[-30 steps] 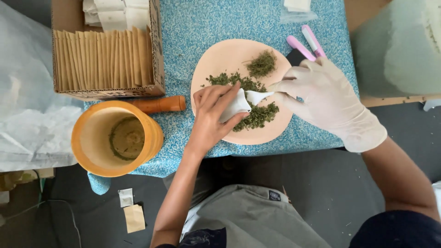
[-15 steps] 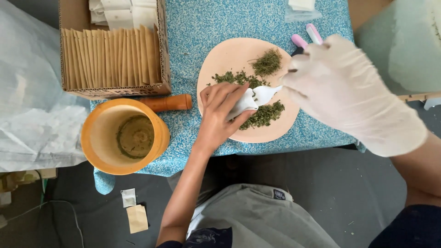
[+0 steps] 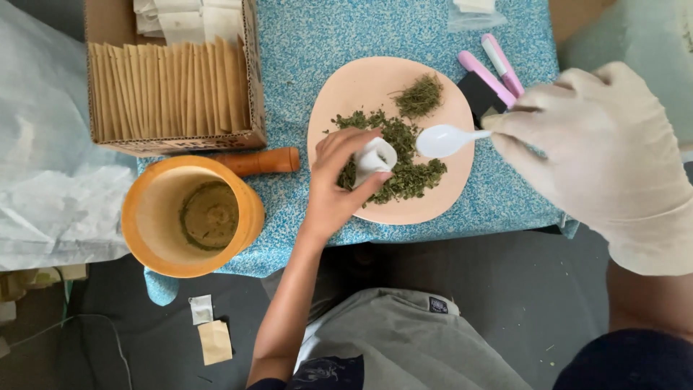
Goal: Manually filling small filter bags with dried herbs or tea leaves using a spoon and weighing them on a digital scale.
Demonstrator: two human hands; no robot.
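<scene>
Now the gloved right hand has lifted its spoon off the left hand's pinched sachet.

The cardboard box and clear bag run off the top edge — the mortar's contents too blurred to identify

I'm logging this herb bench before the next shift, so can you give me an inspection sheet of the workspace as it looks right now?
Surface: table under a blue speckled cloth.
Job's things: peach plate with dried green herbs; small white sachet; white spoon.
Clutter: cardboard box of tan sachets; wooden mortar with ground herb, pestle beside it; pink tool; two sachets on the floor.
Hands: bare left hand holds the sachet over the herbs; gloved right hand holds the spoon by its handle.
Cables: one thin cable on the floor.
Surroundings: white plastic sheet at the table's left.
</scene>
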